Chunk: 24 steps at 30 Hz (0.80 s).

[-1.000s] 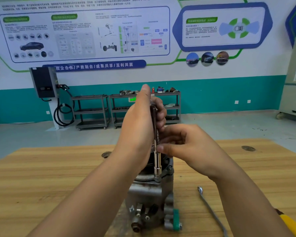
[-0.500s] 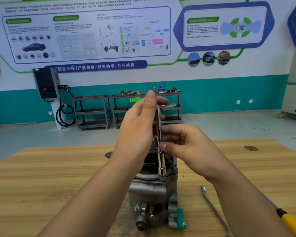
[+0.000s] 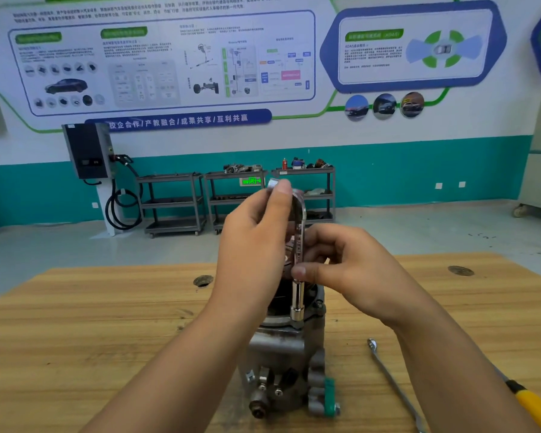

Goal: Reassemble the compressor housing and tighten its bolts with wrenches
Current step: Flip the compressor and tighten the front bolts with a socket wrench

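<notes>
A grey metal compressor housing (image 3: 281, 357) stands upright on the wooden table (image 3: 75, 323), with a green fitting at its lower right. A slim L-shaped socket wrench (image 3: 298, 295) stands vertically, its socket end set on a bolt at the housing's top rim. My left hand (image 3: 253, 245) grips the wrench's bent upper end between thumb and fingers. My right hand (image 3: 350, 267) pinches the shaft at mid-height. Much of the housing's top is hidden behind my hands.
A flat combination wrench (image 3: 391, 382) lies on the table right of the housing. A yellow-handled tool (image 3: 531, 404) pokes in at the lower right corner. Round holes (image 3: 203, 280) mark the tabletop. Metal shelf carts (image 3: 172, 201) stand by the far wall.
My left hand has turned round the wrench's top end, and its bent end now shows above my thumb. My right hand keeps its pinch on the shaft. The camera has tilted slightly.
</notes>
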Motion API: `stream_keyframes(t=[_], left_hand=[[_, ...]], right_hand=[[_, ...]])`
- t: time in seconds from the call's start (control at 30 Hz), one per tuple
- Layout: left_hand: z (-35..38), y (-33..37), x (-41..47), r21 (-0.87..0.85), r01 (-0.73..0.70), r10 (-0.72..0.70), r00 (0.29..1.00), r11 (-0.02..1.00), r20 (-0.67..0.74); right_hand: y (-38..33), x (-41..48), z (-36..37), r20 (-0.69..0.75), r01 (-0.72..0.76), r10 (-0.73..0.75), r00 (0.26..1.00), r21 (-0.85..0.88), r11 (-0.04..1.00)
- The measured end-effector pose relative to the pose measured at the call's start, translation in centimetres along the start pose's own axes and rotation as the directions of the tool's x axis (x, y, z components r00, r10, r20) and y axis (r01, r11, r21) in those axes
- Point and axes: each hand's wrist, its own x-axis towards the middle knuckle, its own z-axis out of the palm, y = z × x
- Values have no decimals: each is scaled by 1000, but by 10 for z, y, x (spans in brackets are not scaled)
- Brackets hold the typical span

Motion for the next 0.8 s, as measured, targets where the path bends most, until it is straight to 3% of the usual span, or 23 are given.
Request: stream_keyframes(t=[0.07,0.33,0.53,0.8], left_hand=[[0,-3,0,-48,66,-66,998,997,4],[0,-6,2,90,-71,72,997,993,-7],[-3,-2,3,-141,135,-114,982,981,150],[7,17,13,-200,247,-249,968,948,13]], right_hand=[[-1,1,4,-14,23,-24,1000,-13,1000],[3,2,7,-44,39,-40,998,-28,999],[4,0,2,29,-29,25,999,137,990],[-3,1,6,-55,8,-7,998,22,1000]])
